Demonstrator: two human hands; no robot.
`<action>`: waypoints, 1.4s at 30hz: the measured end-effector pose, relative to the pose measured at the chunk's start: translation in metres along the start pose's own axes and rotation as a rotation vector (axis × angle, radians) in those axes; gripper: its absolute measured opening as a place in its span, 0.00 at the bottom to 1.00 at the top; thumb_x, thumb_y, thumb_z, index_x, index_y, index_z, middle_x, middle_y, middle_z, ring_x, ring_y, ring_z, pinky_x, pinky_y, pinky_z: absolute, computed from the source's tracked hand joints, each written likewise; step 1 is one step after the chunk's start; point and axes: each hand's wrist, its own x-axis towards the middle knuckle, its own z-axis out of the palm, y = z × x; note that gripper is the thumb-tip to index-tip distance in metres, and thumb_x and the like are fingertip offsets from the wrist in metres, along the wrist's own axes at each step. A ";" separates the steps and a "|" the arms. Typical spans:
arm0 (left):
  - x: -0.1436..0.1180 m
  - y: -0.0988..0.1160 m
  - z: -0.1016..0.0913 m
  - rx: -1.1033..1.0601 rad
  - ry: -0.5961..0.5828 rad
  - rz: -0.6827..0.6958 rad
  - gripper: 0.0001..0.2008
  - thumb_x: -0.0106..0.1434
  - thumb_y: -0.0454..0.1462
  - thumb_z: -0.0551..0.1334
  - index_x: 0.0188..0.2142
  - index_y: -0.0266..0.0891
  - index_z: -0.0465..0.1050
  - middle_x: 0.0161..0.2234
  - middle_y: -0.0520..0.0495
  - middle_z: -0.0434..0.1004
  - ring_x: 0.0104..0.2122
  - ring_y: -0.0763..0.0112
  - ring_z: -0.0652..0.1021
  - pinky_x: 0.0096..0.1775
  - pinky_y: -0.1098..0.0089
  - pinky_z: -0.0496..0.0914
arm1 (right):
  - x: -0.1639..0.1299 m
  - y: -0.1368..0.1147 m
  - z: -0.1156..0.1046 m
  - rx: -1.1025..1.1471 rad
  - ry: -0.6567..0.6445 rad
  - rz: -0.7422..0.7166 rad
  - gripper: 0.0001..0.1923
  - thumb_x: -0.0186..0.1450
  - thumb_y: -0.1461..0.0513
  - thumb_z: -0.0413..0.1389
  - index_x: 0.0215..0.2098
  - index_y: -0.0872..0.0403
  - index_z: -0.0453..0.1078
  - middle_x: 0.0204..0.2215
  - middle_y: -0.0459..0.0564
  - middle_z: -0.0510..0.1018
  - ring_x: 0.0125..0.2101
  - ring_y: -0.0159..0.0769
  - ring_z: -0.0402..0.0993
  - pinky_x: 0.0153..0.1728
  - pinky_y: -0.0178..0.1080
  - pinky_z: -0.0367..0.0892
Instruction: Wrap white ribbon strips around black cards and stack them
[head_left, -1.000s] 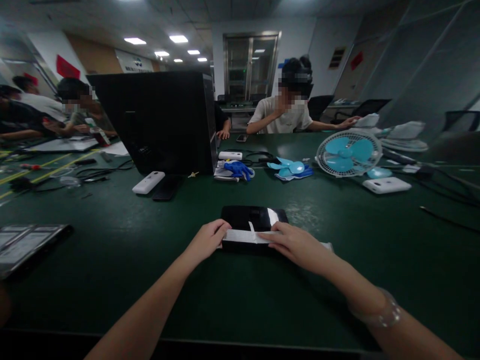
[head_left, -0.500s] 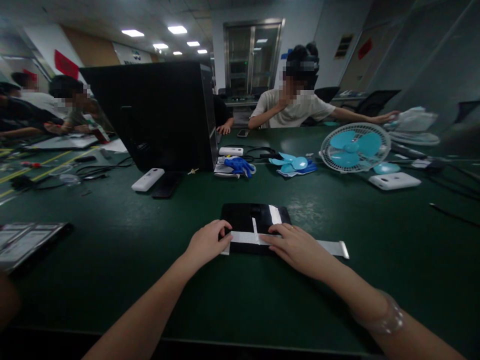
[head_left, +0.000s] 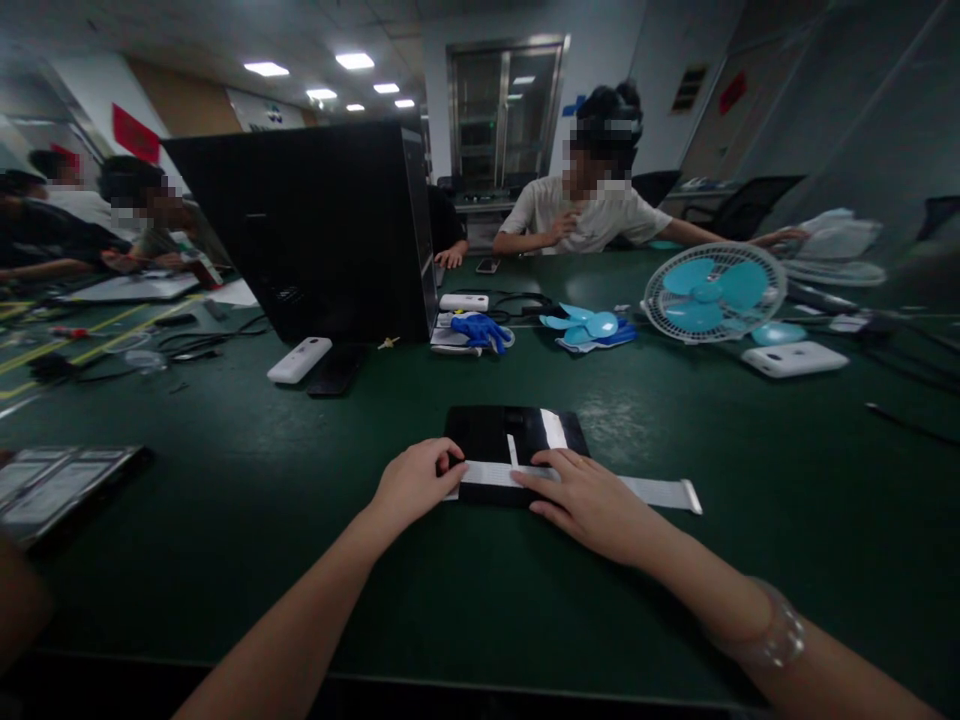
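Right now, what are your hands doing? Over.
Left hand and right hand both flat, pressing white strip across black pad. Strip's right end lies on table. Nothing blocking.

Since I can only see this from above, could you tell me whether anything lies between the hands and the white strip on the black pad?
Nothing visible does: the left hand and right hand rest directly on the white strip across the black pad.

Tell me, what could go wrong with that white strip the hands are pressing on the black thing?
The white strip trails loose past the right hand, so a sleeve or arm might snag it. The left hand presses only the black pad's near edge, so the pad might slide on the smooth green table.
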 end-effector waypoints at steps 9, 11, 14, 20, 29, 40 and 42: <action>-0.002 0.000 -0.006 -0.048 0.092 -0.047 0.16 0.65 0.48 0.53 0.38 0.42 0.75 0.35 0.47 0.77 0.33 0.65 0.74 0.29 0.70 0.60 | -0.001 -0.002 0.002 0.005 0.036 -0.007 0.26 0.70 0.49 0.44 0.64 0.42 0.57 0.57 0.53 0.64 0.56 0.49 0.60 0.53 0.55 0.62; -0.001 -0.002 -0.006 -0.047 0.093 -0.050 0.16 0.65 0.48 0.53 0.39 0.42 0.74 0.35 0.47 0.77 0.32 0.65 0.73 0.29 0.71 0.60 | -0.001 -0.003 0.002 -0.016 0.025 -0.007 0.24 0.70 0.49 0.44 0.62 0.42 0.61 0.58 0.54 0.62 0.58 0.51 0.57 0.54 0.57 0.60; 0.000 -0.005 -0.005 -0.059 0.098 -0.040 0.16 0.65 0.48 0.54 0.39 0.42 0.74 0.34 0.47 0.76 0.30 0.67 0.73 0.28 0.71 0.60 | 0.000 -0.002 0.001 -0.018 0.012 -0.006 0.25 0.70 0.48 0.44 0.64 0.41 0.58 0.61 0.53 0.60 0.61 0.51 0.54 0.56 0.58 0.57; 0.002 -0.007 -0.003 -0.062 0.138 -0.012 0.16 0.64 0.49 0.55 0.38 0.42 0.74 0.32 0.48 0.75 0.29 0.67 0.72 0.28 0.71 0.59 | -0.004 0.013 0.000 0.023 -0.048 0.094 0.37 0.66 0.41 0.45 0.69 0.41 0.44 0.68 0.53 0.40 0.64 0.56 0.42 0.60 0.61 0.49; -0.001 -0.006 -0.006 -0.046 0.163 -0.042 0.15 0.64 0.48 0.55 0.38 0.42 0.74 0.32 0.48 0.75 0.29 0.67 0.73 0.28 0.71 0.60 | -0.005 0.015 0.001 0.004 -0.151 0.159 0.44 0.66 0.39 0.41 0.70 0.56 0.40 0.67 0.57 0.42 0.65 0.52 0.40 0.61 0.58 0.49; -0.004 -0.008 -0.008 -0.094 0.131 -0.022 0.16 0.65 0.49 0.54 0.40 0.43 0.74 0.32 0.48 0.75 0.28 0.68 0.73 0.27 0.72 0.61 | -0.056 0.088 -0.007 -0.100 -0.221 0.474 0.46 0.65 0.38 0.38 0.69 0.59 0.42 0.67 0.57 0.43 0.64 0.53 0.42 0.61 0.58 0.49; -0.004 -0.008 -0.007 -0.098 0.123 -0.025 0.16 0.65 0.49 0.54 0.41 0.43 0.74 0.32 0.48 0.75 0.28 0.67 0.73 0.27 0.72 0.61 | -0.079 0.117 -0.005 -0.125 -0.215 0.587 0.46 0.65 0.39 0.37 0.69 0.61 0.42 0.67 0.58 0.42 0.65 0.53 0.41 0.61 0.56 0.50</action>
